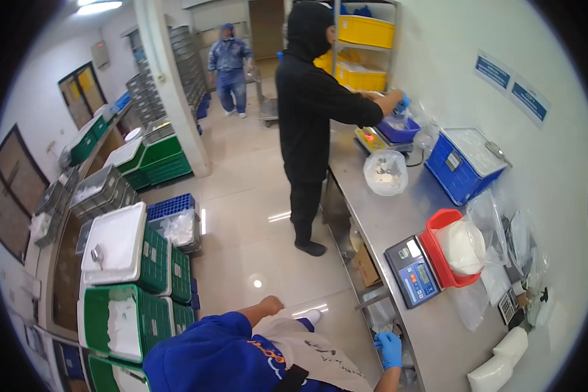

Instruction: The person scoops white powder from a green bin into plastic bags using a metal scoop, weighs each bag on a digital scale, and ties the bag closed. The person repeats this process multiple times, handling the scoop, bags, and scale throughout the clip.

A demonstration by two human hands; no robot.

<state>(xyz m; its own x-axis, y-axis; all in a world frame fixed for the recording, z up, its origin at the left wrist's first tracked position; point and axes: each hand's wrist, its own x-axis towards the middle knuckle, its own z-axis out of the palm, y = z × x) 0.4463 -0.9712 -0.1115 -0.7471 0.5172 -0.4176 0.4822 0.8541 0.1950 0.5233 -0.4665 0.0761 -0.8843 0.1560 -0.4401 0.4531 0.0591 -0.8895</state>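
My left hand (272, 305), bare, hangs over the floor with its fingers curled and nothing visible in it. My right hand (389, 349), in a blue glove, is at the near edge of the steel table (406, 321), beside clear plastic bags (383, 313) on the level below; whether it grips one is unclear. On the tabletop, a digital scale (414, 274) stands by a red plastic basket (446, 215), which holds a bag of white material (463, 247). Two filled white bags (492, 370) lie towards the near right corner.
A co-worker in black (306, 122) works at another scale (372, 139) farther along the table. A blue crate (451, 166) and an open bag (386, 171) stand between. Green bins (152, 313) of white powder line the left. Another person (229, 68) stands behind, near a trolley (269, 109).
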